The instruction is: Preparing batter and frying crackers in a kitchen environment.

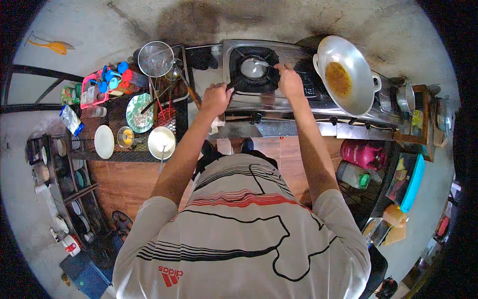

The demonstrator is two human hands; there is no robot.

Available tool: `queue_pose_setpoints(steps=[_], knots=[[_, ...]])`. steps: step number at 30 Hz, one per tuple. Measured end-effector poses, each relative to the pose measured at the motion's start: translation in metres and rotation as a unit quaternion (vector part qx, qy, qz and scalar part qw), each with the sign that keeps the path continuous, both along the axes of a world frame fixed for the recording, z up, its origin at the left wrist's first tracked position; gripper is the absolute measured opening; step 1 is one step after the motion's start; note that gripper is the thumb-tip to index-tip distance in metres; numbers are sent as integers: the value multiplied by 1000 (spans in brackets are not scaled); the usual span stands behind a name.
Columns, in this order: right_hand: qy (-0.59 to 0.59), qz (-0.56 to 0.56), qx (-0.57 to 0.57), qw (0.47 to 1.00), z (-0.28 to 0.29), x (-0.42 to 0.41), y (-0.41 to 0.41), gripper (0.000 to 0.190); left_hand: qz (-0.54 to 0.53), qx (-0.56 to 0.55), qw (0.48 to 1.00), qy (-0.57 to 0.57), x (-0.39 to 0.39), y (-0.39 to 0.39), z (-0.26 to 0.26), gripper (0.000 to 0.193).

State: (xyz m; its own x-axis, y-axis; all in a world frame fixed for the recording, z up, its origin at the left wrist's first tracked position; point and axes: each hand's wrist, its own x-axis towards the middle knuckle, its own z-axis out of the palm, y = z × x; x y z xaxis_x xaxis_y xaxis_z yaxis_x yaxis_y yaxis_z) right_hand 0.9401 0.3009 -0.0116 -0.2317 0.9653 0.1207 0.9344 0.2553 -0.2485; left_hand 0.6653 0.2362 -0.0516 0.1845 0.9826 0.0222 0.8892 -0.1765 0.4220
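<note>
A small round pan (254, 69) with a shiny, pale inside sits over the left burner of a steel gas stove (239, 104). My left hand (217, 98) is closed on the pan's dark handle, at the burner's lower left. From the right, my right hand (290, 81) grips a metal spoon (262, 64), its bowl over the pan. What the pan holds is too small to tell. Left of my left arm, a white bowl (157, 139) with a spoon in it stands on a black mesh rack, beside a clear cup with egg yolk (127, 137).
A large metal wok (358, 89) with brown liquid stands on the stove's right side. On the rack (112, 153) are a green patterned plate (139, 112), a white plate (104, 142) and a wire strainer (156, 59). Below right is a pink gas cylinder (362, 154).
</note>
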Motion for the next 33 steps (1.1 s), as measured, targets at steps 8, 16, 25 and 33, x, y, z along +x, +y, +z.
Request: queue_pose_setpoints(steps=[8,16,25,33], knots=[[50,-22,-20,998,13,-8,-20,43,22,-83,990,-110,-7,-3,3,50],[82,-22,-14,996,3,-4,-18,36,37,-37,984,-173,4,-6,0,51],[129,-5,7,992,2,9,-24,38,63,-3,990,-128,33,-19,-4,40],[160,-16,-4,987,15,9,-37,37,65,50,995,-62,45,-31,-5,37]])
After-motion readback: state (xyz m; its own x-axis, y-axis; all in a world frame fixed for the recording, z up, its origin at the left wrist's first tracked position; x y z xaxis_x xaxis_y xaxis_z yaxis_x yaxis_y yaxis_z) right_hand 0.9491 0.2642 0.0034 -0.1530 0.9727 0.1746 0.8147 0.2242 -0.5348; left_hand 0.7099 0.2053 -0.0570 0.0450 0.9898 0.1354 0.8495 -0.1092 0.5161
